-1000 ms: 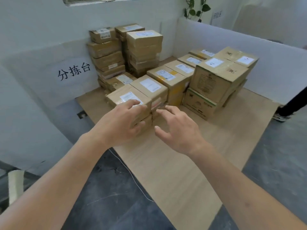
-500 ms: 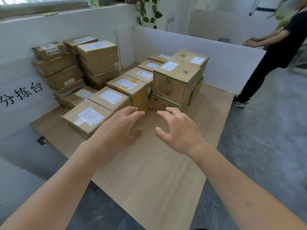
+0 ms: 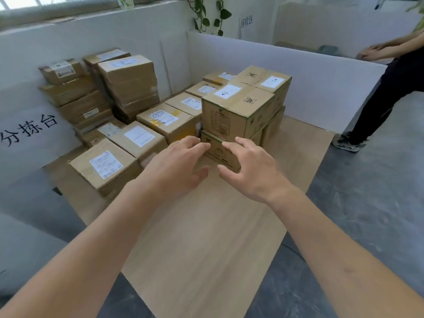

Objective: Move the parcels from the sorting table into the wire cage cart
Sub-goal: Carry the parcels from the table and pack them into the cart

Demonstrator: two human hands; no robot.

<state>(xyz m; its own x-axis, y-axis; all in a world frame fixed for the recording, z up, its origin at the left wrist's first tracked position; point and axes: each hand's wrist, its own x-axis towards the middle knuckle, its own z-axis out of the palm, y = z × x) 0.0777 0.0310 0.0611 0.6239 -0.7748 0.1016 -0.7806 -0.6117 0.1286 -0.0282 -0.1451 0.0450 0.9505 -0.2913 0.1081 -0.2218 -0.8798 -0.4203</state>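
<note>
Both forearms are reaching forward over the bare near part of the table (image 3: pixel 202 237), a light wood top. The left hand (image 3: pixel 174 168) is hovering palm down with fingers spread and loosely bent, holding nothing; the right hand (image 3: pixel 250 171) is mirroring it just beside, thumb turned inward, fingers loosely spread and also empty. Their fingertips are lying in front of the low box (image 3: pixel 218 150), which is sitting under the tall box (image 3: pixel 236 111); whether they are touching it cannot be told. To the left of the hands, a labelled parcel (image 3: pixel 105 166) is lying flat at the table's near left corner, its long axis running back toward the wall, with a row of parcels (image 3: pixel 165 120) running away behind it, labels facing up. Further left against the wall, a stack (image 3: pixel 75 92) of flat cartons is leaning slightly, beside a second stack (image 3: pixel 130 81). A white partition (image 3: pixel 321 83) is closing off the table's far and right sides. Beyond it, on the right, another person (image 3: pixel 394 88) is standing, leaning over the partition. A plant (image 3: pixel 208 14) is hanging at the far wall.
</note>
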